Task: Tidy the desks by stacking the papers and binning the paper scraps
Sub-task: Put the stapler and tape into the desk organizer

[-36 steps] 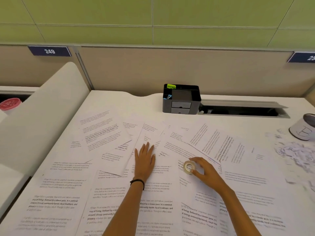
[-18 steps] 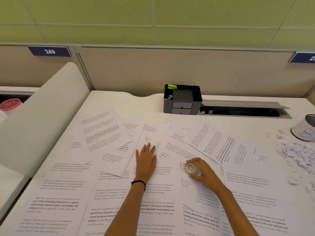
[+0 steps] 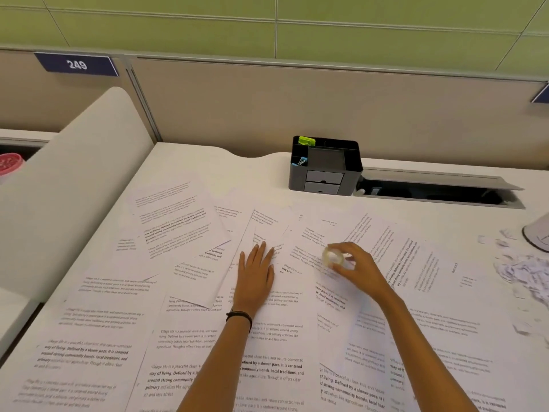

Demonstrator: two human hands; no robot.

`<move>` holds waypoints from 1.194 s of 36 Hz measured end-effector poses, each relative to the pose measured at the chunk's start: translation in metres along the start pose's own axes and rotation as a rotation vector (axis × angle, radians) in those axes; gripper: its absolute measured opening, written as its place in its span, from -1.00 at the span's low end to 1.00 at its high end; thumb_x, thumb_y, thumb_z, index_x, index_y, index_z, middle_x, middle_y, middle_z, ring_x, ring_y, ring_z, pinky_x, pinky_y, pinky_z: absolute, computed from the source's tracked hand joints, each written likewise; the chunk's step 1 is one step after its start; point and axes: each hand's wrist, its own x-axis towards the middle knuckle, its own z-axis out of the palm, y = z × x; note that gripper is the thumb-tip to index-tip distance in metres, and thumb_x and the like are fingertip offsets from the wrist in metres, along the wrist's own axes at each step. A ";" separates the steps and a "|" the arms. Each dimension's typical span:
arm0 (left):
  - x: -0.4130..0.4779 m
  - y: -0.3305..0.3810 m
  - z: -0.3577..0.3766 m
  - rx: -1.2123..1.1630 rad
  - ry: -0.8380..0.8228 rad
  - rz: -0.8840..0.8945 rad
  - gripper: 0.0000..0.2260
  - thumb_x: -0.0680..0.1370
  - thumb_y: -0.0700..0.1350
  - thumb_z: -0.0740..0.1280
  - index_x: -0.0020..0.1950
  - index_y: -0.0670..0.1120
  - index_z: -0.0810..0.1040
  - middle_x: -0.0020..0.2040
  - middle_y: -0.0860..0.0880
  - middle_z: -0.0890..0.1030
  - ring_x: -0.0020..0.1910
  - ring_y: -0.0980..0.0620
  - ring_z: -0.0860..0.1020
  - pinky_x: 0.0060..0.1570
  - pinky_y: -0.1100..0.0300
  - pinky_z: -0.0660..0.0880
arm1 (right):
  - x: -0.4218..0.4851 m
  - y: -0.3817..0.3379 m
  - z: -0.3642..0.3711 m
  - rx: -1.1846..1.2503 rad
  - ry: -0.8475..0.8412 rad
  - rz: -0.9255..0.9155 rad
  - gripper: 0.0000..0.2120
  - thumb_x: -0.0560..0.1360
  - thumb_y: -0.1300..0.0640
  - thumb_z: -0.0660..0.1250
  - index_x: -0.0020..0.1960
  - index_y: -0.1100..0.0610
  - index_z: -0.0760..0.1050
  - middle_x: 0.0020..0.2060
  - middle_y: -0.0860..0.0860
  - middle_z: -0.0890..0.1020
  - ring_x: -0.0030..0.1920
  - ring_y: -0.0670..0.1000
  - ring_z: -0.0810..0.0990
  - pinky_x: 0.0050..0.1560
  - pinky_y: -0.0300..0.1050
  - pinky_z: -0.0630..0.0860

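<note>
Papers (image 3: 190,295): loose sheets lie all over the desk (image 3: 261,169), many on top of each other.
Left hand (image 3: 256,276): flat on the papers, fingers spread, holding nothing.
Right hand (image 3: 358,270): fingers closed around a tape roll (image 3: 332,257), just above the papers.
Scraps (image 3: 524,270): a heap near the right edge.
Free room: bare desk behind the papers, beside the organizer (image 3: 325,166).

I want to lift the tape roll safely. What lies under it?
The tape roll, held by the right hand, is over overlapping printed papers. The desk surface beneath them is covered there.
</note>
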 end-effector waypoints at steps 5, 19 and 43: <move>0.001 0.002 -0.001 -0.009 -0.005 0.001 -0.48 0.58 0.06 -0.19 0.49 -0.04 0.22 0.51 -0.03 0.18 0.50 -0.02 0.14 0.48 -0.02 -0.10 | 0.033 -0.014 -0.006 0.163 0.159 0.062 -0.67 0.44 0.14 0.42 0.19 0.01 0.51 0.11 -0.08 0.58 0.08 -0.15 0.54 -0.07 -0.43 0.48; 0.001 -0.001 0.006 0.034 0.028 -0.001 -0.55 0.64 0.02 -0.14 0.46 -0.03 0.29 0.47 -0.04 0.30 0.45 -0.03 0.27 0.42 -0.14 0.06 | 0.156 -0.042 -0.031 0.373 0.482 0.119 -0.66 0.47 0.07 0.39 0.22 0.10 0.49 0.12 0.03 0.59 0.10 -0.03 0.56 0.04 -0.29 0.51; 0.001 -0.001 0.009 0.082 0.057 -0.010 -0.58 0.61 -0.01 -0.01 0.43 -0.03 0.35 0.44 -0.05 0.35 0.41 -0.03 0.34 0.37 -0.16 0.25 | 0.220 -0.044 -0.035 -0.167 0.435 0.197 -0.70 0.51 0.27 0.30 0.23 0.30 0.49 0.18 0.21 0.54 0.17 0.16 0.53 0.17 -0.17 0.40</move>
